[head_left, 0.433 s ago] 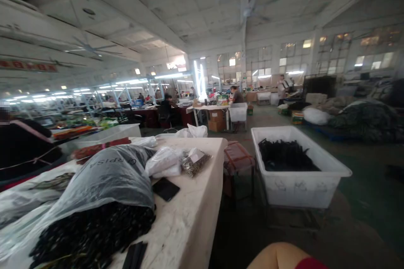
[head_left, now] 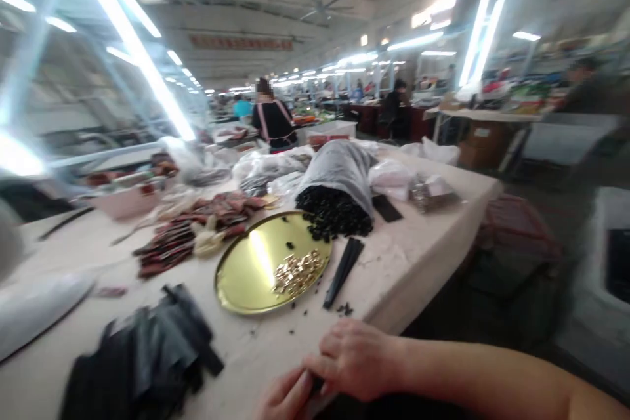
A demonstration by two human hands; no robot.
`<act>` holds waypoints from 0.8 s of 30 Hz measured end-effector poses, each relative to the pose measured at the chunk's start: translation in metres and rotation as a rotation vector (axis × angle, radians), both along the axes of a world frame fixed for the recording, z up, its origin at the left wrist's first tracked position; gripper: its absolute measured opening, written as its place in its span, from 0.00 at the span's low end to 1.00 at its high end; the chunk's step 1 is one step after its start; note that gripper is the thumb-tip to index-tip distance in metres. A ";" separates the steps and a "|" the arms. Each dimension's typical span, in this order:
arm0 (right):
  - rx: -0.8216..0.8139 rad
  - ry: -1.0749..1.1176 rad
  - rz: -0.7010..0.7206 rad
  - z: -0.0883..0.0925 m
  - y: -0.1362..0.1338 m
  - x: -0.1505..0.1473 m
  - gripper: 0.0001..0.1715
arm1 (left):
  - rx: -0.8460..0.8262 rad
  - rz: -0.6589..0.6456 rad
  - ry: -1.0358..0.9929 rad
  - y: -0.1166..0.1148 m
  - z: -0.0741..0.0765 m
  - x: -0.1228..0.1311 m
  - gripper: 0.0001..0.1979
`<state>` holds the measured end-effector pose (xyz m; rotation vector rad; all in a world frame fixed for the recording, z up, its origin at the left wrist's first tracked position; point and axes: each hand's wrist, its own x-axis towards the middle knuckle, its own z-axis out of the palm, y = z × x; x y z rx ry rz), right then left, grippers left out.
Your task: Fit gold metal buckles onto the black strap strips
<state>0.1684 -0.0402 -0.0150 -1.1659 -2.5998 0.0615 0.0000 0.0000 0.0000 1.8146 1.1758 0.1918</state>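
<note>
Right grip point(head_left: 361, 357): curled closely around a dark piece point(head_left: 316, 384), at the desk's point(head_left: 418, 236) near edge.
Left grip point(head_left: 288, 397): pinched on the same piece; cut off below.
Dark piece: probably light, pliant; best held by its ends.
Under the fingers: most of its shape, unreadable.
Black strips point(head_left: 344, 272): between gold tray point(head_left: 241, 282) and right edge.

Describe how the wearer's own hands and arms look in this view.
Both the left hand and the right hand are ungloved. The right forearm is bare, with no sleeve, watch or bracelet visible. The left forearm is out of frame. Blur hides finer details, such as small markings.
</note>
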 end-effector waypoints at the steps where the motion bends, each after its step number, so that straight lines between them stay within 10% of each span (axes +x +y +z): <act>1: 0.022 -0.016 -0.014 -0.006 0.012 -0.001 0.19 | 0.016 0.041 0.015 0.005 -0.006 -0.009 0.13; 10: 0.143 0.054 -0.130 -0.083 0.080 -0.020 0.22 | 0.574 0.229 0.396 0.046 -0.069 -0.021 0.12; 19: 0.269 0.032 -0.140 -0.100 0.083 -0.001 0.28 | 0.681 0.340 0.792 0.133 -0.025 -0.107 0.15; 24: 0.339 0.013 -0.130 -0.099 0.085 -0.002 0.27 | 0.583 0.492 0.940 0.170 -0.032 -0.140 0.21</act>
